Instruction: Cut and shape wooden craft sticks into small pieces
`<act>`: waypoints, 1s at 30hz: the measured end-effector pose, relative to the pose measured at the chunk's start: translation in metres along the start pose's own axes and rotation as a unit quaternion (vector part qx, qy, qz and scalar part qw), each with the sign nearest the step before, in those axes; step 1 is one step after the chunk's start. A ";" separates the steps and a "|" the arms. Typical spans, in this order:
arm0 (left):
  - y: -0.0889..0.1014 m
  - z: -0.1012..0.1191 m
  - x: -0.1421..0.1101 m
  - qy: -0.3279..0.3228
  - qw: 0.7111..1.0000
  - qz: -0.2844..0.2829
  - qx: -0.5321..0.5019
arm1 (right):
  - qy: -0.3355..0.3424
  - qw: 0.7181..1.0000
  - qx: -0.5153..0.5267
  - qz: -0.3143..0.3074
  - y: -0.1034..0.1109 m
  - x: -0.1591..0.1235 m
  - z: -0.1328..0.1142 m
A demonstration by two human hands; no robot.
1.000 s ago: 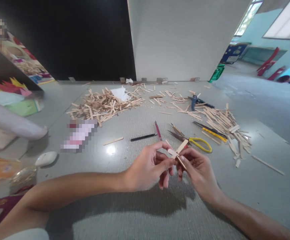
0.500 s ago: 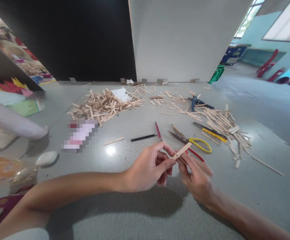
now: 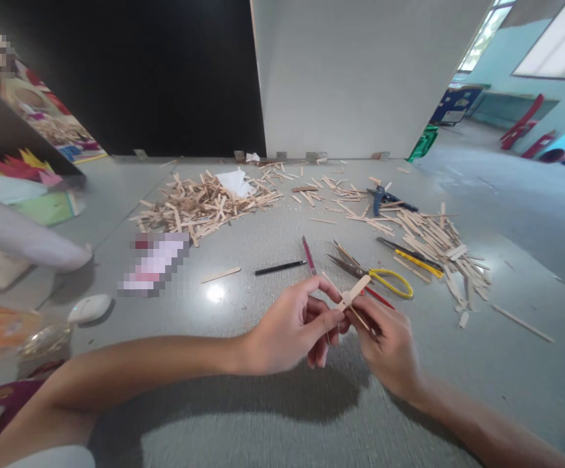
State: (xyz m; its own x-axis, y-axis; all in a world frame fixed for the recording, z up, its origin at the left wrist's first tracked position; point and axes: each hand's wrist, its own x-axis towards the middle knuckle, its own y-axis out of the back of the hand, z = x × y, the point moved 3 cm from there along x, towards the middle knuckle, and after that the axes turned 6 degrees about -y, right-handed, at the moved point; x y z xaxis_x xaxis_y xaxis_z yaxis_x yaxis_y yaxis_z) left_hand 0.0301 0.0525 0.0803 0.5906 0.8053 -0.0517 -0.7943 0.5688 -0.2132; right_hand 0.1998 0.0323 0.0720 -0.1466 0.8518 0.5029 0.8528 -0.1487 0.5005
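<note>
My left hand (image 3: 287, 328) pinches a flat wooden craft stick (image 3: 359, 287) between thumb and fingers, its rounded end pointing up and right. A thinner wooden strip (image 3: 361, 322) crosses behind it, and a small pale piece sits where they meet. My right hand (image 3: 389, 338) is closed around this crossing from the other side, fingertips touching the sticks. What exactly its fingers grip is partly hidden. Just beyond the hands lie scissors (image 3: 348, 265) with one yellow and one red handle. A maroon pen-like tool (image 3: 308, 253) and a black one (image 3: 279, 267) rest to their left.
Craft sticks form a large pile (image 3: 209, 201) at back left and another (image 3: 441, 244) at right. A yellow cutter knife (image 3: 419, 262) and blue-handled pliers (image 3: 384, 198) lie near the right pile. A white mouse-shaped object (image 3: 90, 309) is at left. Upright panels (image 3: 360, 78) close off the back.
The right fingers have shifted and curled closer around the crossing. The held craft stick has tilted slightly and moved a little left. The small pale piece at the joint now shows more clearly.
</note>
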 end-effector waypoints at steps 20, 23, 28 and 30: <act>0.006 -0.012 0.012 -0.042 0.999 0.015 -0.017 | -0.215 0.951 0.216 -0.043 0.002 0.009 0.007; 0.007 -0.019 0.010 -0.088 0.994 0.067 -0.006 | -0.171 0.971 0.165 -0.037 0.005 0.010 0.003; 0.006 -0.035 0.013 -0.115 0.992 0.056 -0.010 | -0.166 0.975 0.136 -0.061 0.003 0.009 0.006; 0.008 -0.043 0.016 -0.129 0.990 0.052 -0.011 | -0.184 0.971 0.130 -0.081 0.001 0.010 0.010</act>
State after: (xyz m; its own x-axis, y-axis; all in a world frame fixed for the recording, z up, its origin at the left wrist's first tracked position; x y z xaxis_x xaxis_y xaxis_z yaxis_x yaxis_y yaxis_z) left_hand 0.0394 0.0632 0.0359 0.4477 0.8769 0.1753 -0.8437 0.4791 -0.2420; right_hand 0.2038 0.0461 0.0702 -0.1407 0.9824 0.1231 0.9387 0.0928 0.3321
